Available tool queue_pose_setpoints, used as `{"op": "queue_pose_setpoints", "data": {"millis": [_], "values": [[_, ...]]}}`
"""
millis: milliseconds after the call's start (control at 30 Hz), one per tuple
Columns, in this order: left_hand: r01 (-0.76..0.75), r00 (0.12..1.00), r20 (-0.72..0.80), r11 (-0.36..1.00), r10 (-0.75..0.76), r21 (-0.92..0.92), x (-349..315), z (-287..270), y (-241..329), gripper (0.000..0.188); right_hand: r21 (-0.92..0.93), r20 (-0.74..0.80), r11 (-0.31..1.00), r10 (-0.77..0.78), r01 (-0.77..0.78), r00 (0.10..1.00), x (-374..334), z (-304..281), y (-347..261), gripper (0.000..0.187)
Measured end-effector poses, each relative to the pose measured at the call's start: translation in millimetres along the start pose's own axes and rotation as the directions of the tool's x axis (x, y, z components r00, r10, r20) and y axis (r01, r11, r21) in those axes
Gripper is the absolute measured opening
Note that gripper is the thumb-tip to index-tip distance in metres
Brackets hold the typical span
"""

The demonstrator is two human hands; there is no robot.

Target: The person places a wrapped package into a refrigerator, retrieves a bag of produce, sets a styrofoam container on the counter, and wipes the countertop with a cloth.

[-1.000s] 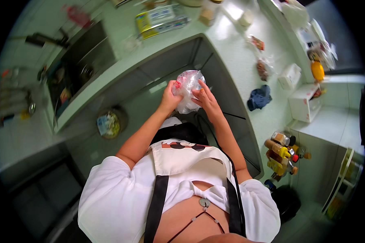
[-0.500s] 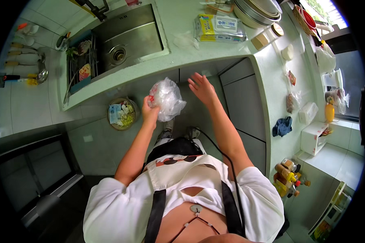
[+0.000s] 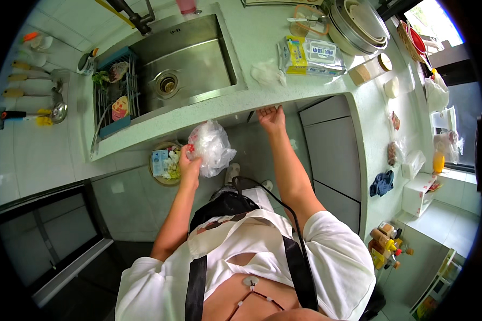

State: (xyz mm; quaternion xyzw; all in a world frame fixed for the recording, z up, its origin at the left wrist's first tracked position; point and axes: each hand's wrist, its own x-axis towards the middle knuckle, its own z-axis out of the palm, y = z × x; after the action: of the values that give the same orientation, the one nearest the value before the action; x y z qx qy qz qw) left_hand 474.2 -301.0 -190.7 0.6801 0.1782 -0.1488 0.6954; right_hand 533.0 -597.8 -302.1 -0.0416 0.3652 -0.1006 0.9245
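Observation:
My left hand (image 3: 188, 167) is closed on a bunched clear plastic bag (image 3: 211, 148) with small red marks, held above the floor in front of the counter. My right hand (image 3: 273, 119) is raised to the counter's front edge (image 3: 289, 96), over the cabinet fronts. Its palm faces up, with the fingers slightly bent and nothing visible in them. I cannot tell whether the fingertips touch the cabinet's upper edge. Below the bag, to its left, a round bin (image 3: 171, 183) on the floor holds vegetable scraps and a blue-and-white packet.
A steel sink (image 3: 198, 64) with a dish rack (image 3: 115, 125) is set into the counter at far left. Further right lie a crumpled tissue (image 3: 268, 74), a wipes pack (image 3: 311, 56), stacked bowls (image 3: 353, 32) and a jar (image 3: 369, 69). Grey cabinets (image 3: 332, 144) stand on my right.
My right hand has moved up to the counter edge and turned palm up. The left hand, still holding the plastic bag, has shifted slightly left and toward me. The view has shifted.

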Motion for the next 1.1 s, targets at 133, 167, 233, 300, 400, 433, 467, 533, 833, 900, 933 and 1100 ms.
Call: {"op": "queue_pose_setpoints", "data": {"millis": [133,167,233,300,400,433,467,533,833,900,933,1100], "values": [[-0.06,0.997,0.061,0.985,0.051,0.161,18.3,8.0,-28.7,0.049,-0.066,0.069,0.997,0.034,-0.029,0.997,-24.1,-41.8,-12.7,0.037],[-0.092,0.994,0.071,0.97,0.078,0.225,24.3,13.2,-39.5,0.049,-0.168,-0.009,0.986,0.012,-0.013,1.0,-35.7,-47.0,-19.3,0.033],[-0.068,0.996,0.081,0.949,0.044,0.309,25.0,32.6,-36.6,0.049,-0.339,-0.17,0.941,-0.073,0.011,0.983,-67.6,-63.4,-33.3,0.027],[-0.055,0.991,0.136,0.953,0.015,0.299,28.2,48.7,-27.6,0.05,-0.404,-0.151,0.915,-0.08,0.012,0.985,-87.2,-102.2,-57.9,0.017],[-0.033,0.952,0.306,0.981,-0.028,0.192,31.7,77.8,-22.7,0.049,-0.492,-0.267,0.869,-0.202,0.046,0.942,-127.3,-93.3,-69.7,0.01],[0.0,0.938,0.342,0.985,-0.061,0.175,35.4,87.9,-25.2,0.049,-0.508,-0.248,0.86,-0.195,0.044,0.949,-128.4,-95.0,-69.7,0.01],[0.034,0.922,0.376,0.987,-0.092,0.158,40.1,100.4,-27.9,0.049,-0.525,-0.225,0.85,-0.186,0.042,0.957,-127.1,-95.2,-71.2,0.01],[0.088,0.888,0.436,0.985,-0.144,0.146,46.4,125.7,-32.5,0.049,-0.561,-0.187,0.827,-0.178,0.044,0.966,-123.7,-94.7,-69.2,0.012],[0.201,0.849,0.495,0.979,-0.183,0.017,96.1,253.1,-69.9,0.052,-0.776,-0.169,0.629,-0.143,-0.042,0.975,-144.9,-114.5,-86.5,0.013],[0.191,0.9,0.387,0.979,-0.201,0.064,112.5,280.4,-85.6,0.052,-0.802,-0.229,0.587,-0.133,-0.109,0.964,-156.9,-105.5,-96.7,0.012],[0.16,0.926,0.332,0.983,-0.18,0.087,114.0,291.2,-87.0,0.042,-0.819,-0.246,0.556,-0.115,-0.143,0.962,-158.3,-107.5,-102.0,0.012],[-0.532,0.756,0.623,0.744,0.201,0.405,119.0,319.4,-102.7,0.02,-0.828,-0.171,0.548,-0.043,-0.12,0.984,-154.1,-111.5,-109.5,0.013]]}}
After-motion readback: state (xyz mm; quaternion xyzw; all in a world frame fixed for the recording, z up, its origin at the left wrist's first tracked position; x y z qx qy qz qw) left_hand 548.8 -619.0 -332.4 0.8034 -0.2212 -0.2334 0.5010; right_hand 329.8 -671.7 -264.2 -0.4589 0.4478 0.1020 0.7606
